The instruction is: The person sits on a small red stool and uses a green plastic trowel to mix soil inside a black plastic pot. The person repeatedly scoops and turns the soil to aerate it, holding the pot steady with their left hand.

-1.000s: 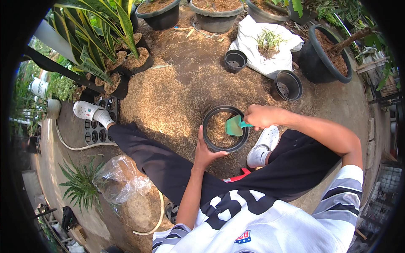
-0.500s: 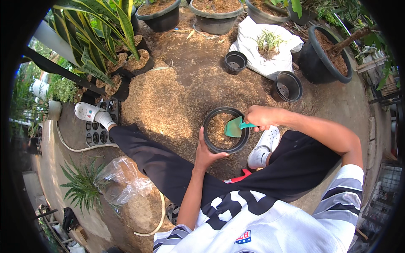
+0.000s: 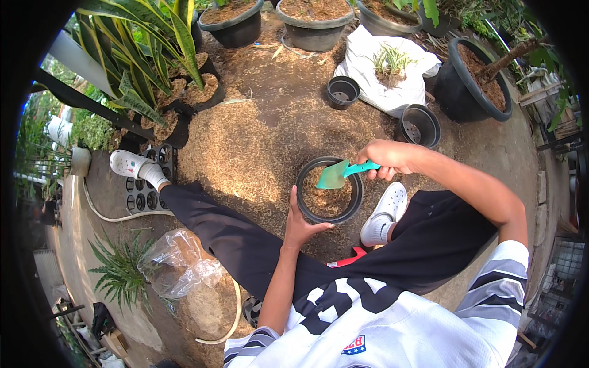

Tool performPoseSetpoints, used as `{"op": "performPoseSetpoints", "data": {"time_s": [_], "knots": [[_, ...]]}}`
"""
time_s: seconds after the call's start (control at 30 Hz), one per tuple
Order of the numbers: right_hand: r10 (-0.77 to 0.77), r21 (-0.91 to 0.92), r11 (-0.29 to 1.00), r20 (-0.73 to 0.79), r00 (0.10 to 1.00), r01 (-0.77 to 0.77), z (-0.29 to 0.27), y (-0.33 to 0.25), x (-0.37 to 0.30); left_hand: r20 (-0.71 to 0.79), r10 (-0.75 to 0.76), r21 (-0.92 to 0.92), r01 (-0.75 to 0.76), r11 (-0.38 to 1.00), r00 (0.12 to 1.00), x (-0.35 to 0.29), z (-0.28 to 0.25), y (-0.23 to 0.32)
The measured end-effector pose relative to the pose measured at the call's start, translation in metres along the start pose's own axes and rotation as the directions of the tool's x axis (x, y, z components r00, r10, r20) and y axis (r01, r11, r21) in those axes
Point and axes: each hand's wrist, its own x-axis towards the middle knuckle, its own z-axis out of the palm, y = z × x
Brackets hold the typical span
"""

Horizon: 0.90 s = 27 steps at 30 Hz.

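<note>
A black plastic pot (image 3: 305,173), partly filled with brown husk mix, stands on the ground between my legs. My left hand (image 3: 304,226) grips its near rim. My right hand (image 3: 385,159) is shut on the handle of a small green trowel (image 3: 341,173), whose blade hangs over the pot's opening. A broad pile of brown husk (image 3: 245,147) spreads on the ground just beyond the pot.
Two empty black pots (image 3: 342,92) (image 3: 418,124) sit beyond, beside a white sack (image 3: 383,73) with a small plant on it. Large planted pots (image 3: 473,80) line the far edge. A snake plant (image 3: 144,58), a black seedling tray (image 3: 144,193) and a clear plastic bag (image 3: 181,264) lie to my left.
The trowel blade has tipped slightly over the pot; both hands and the pot stay in nearly the same place.
</note>
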Motion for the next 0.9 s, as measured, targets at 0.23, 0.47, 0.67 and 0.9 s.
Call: {"op": "performPoseSetpoints", "data": {"time_s": [0.23,0.47,0.67,0.9], "knots": [[-0.034,-0.023,0.999,-0.006,0.999,0.033,-0.005,-0.014,-0.016,-0.001,-0.01,0.007,0.01,1.0,1.0,0.0,0.001,-0.001],[-0.143,-0.176,0.975,-0.032,0.989,0.135,-0.005,-0.043,-0.072,-0.026,-0.055,0.009,0.055,0.998,0.998,-0.002,0.002,0.004],[-0.013,-0.34,0.94,0.014,1.0,0.017,-0.012,-0.024,-0.041,-0.004,-0.049,-0.047,0.049,0.998,0.999,0.001,0.002,0.005],[0.039,-0.325,0.945,0.006,0.999,-0.035,-0.001,0.01,0.01,-0.003,-0.019,-0.059,0.018,0.998,1.0,0.002,0.004,0.0]]}}
